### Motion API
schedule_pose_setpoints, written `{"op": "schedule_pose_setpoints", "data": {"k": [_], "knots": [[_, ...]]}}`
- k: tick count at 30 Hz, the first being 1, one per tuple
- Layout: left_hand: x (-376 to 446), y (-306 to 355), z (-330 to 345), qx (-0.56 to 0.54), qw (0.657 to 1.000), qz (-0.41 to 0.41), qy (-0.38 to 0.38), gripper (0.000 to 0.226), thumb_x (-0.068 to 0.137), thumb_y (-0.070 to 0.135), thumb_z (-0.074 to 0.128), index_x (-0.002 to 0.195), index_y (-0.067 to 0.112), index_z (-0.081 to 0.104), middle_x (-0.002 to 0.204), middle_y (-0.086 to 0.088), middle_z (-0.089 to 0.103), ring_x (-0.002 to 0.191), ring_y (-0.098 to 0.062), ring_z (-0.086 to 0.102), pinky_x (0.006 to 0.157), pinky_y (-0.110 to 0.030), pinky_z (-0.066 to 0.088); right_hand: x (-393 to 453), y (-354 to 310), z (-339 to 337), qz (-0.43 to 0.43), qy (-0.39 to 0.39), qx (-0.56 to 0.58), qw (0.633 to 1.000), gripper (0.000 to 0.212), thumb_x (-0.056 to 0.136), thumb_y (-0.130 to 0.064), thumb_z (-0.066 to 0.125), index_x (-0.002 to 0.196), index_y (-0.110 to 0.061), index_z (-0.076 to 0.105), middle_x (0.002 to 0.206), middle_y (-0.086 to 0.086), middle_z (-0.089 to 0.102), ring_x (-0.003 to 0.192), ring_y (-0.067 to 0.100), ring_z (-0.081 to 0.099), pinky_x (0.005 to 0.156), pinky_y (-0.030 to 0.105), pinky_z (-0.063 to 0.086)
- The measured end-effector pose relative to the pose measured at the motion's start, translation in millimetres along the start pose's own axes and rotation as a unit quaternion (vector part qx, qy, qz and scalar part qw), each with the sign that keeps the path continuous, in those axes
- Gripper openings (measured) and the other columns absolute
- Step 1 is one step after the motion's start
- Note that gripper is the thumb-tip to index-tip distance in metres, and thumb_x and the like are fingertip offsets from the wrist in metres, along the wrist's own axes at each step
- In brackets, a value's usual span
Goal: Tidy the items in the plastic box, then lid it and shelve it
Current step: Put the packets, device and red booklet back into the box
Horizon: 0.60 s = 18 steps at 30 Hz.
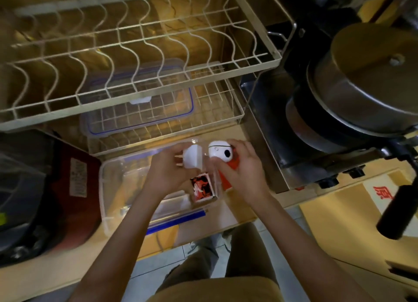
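Observation:
A clear plastic box (113,188) with blue clips stands open on the counter below a wire rack. My left hand (167,172) holds a white plug adapter (193,157) over the box's right part, prongs pointing left. My right hand (242,166) grips a white rounded case with a black spot (220,152) and a red object (229,177) beside the box's right wall. A small red-and-black patterned box (202,188) stands upright in the box's right end. The clear lid with a blue seal (140,107) lies on the rack's lower shelf (214,120).
The cream wire dish rack (135,52) overhangs the counter. A steel stove with stacked metal pots (362,86) stands to the right. A red-and-black appliance (67,188) sits left of the box. Cardboard with red print (373,193) lies at the right.

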<state>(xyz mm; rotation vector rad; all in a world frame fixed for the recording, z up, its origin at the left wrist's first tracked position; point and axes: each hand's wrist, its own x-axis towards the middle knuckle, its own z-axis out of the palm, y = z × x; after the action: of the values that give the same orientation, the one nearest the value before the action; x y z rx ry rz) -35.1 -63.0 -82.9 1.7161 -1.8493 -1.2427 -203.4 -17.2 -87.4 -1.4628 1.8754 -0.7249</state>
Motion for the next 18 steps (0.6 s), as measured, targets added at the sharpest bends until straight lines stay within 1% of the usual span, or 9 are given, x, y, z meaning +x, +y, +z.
{"op": "schedule_pose_setpoints", "data": {"k": [2, 4, 6, 8, 10, 12, 14, 15, 18], "knots": [[-1.1, -20.1, -1.4, 0.005, 0.999, -0.041, 0.022, 0.059, 0.063, 0.01, 0.081, 0.117, 0.019, 0.061, 0.11, 0.002, 0.069, 0.087, -0.011, 0.064, 0.072, -0.015, 0.048, 4.3, -14.5, 11.3, -0.027, -0.042, -0.05, 0.998, 0.055, 0.086, -0.04, 0.06, 0.134, -0.019, 0.042, 0.134, -0.002, 0.044, 0.11, 0.011, 0.049, 0.089, 0.025, 0.044], [1.2, -37.0, 2.2, 0.021, 0.996, -0.079, 0.045, 0.059, 0.062, 0.015, 0.082, 0.117, 0.018, 0.061, 0.112, -0.002, 0.07, 0.093, -0.016, 0.065, 0.079, -0.024, 0.047, 9.9, -24.7, 28.4, -0.055, -0.083, -0.1, 0.99, 0.054, 0.089, -0.034, 0.057, 0.136, -0.015, 0.04, 0.136, 0.002, 0.041, 0.113, 0.019, 0.054, 0.091, 0.033, 0.047], [4.6, -48.4, 7.4, 0.017, 0.992, -0.111, 0.058, 0.06, 0.062, 0.019, 0.082, 0.117, 0.017, 0.06, 0.111, -0.003, 0.069, 0.093, -0.018, 0.064, 0.078, -0.024, 0.046, 16.2, -30.1, 47.6, -0.06, -0.12, -0.153, 0.979, 0.052, 0.092, -0.026, 0.053, 0.137, -0.008, 0.036, 0.139, 0.007, 0.037, 0.113, 0.025, 0.055, 0.093, 0.034, 0.045], [8.6, -56.5, 12.9, -0.002, 0.99, -0.128, 0.052, 0.064, 0.061, 0.015, 0.082, 0.12, 0.012, 0.056, 0.11, -0.005, 0.067, 0.091, -0.018, 0.061, 0.074, -0.022, 0.043, 22.4, -31.3, 66.8, -0.053, -0.148, -0.225, 0.962, 0.048, 0.092, -0.017, 0.047, 0.135, 0.0, 0.034, 0.138, 0.015, 0.035, 0.118, 0.029, 0.048, 0.098, 0.033, 0.04], [12.2, -61.4, 17.6, -0.025, 0.99, -0.131, 0.052, 0.064, 0.06, 0.01, 0.082, 0.119, 0.01, 0.055, 0.105, -0.006, 0.066, 0.088, -0.017, 0.058, 0.071, -0.02, 0.041, 27.5, -28.2, 82.9, -0.032, -0.154, -0.267, 0.951, 0.049, 0.089, -0.012, 0.046, 0.132, 0.005, 0.034, 0.136, 0.022, 0.037, 0.123, 0.031, 0.042, 0.104, 0.034, 0.036], [15.2, -66.6, 23.1, -0.001, 0.989, -0.125, 0.074, 0.058, 0.061, 0.018, 0.081, 0.114, 0.014, 0.058, 0.104, -0.007, 0.069, 0.091, -0.021, 0.063, 0.073, -0.026, 0.047, 32.9, -19.8, 100.3, -0.005, -0.152, -0.292, 0.944, 0.053, 0.085, -0.012, 0.049, 0.132, 0.009, 0.033, 0.135, 0.026, 0.039, 0.123, 0.033, 0.041, 0.105, 0.034, 0.034], [17.4, -71.3, 29.1, 0.036, 0.987, -0.121, 0.098, 0.054, 0.064, 0.031, 0.077, 0.113, 0.02, 0.058, 0.106, -0.007, 0.069, 0.096, -0.024, 0.065, 0.079, -0.033, 0.052, 37.5, -8.8, 118.1, -0.006, -0.145, -0.321, 0.936, 0.055, 0.085, -0.017, 0.05, 0.132, 0.009, 0.035, 0.135, 0.029, 0.038, 0.123, 0.035, 0.042, 0.103, 0.034, 0.037], [17.8, -72.1, 31.0, 0.037, 0.986, -0.12, 0.106, 0.053, 0.066, 0.034, 0.075, 0.114, 0.022, 0.057, 0.107, -0.006, 0.069, 0.097, -0.025, 0.064, 0.081, -0.035, 0.052, 39.3, -5.1, 123.7, -0.011, -0.137, -0.332, 0.933, 0.055, 0.086, -0.018, 0.048, 0.133, 0.007, 0.034, 0.137, 0.029, 0.037, 0.123, 0.034, 0.043, 0.101, 0.034, 0.039], [20.3, -75.1, 33.7, 0.032, 0.987, -0.116, 0.106, 0.057, 0.069, 0.035, 0.072, 0.121, 0.022, 0.052, 0.114, -0.009, 0.067, 0.101, -0.026, 0.063, 0.087, -0.038, 0.052, 42.2, -4.9, 126.5, 0.006, -0.114, -0.304, 0.946, 0.053, 0.09, -0.012, 0.046, 0.137, 0.003, 0.026, 0.14, 0.022, 0.039, 0.124, 0.029, 0.046, 0.097, 0.031, 0.044]]}}
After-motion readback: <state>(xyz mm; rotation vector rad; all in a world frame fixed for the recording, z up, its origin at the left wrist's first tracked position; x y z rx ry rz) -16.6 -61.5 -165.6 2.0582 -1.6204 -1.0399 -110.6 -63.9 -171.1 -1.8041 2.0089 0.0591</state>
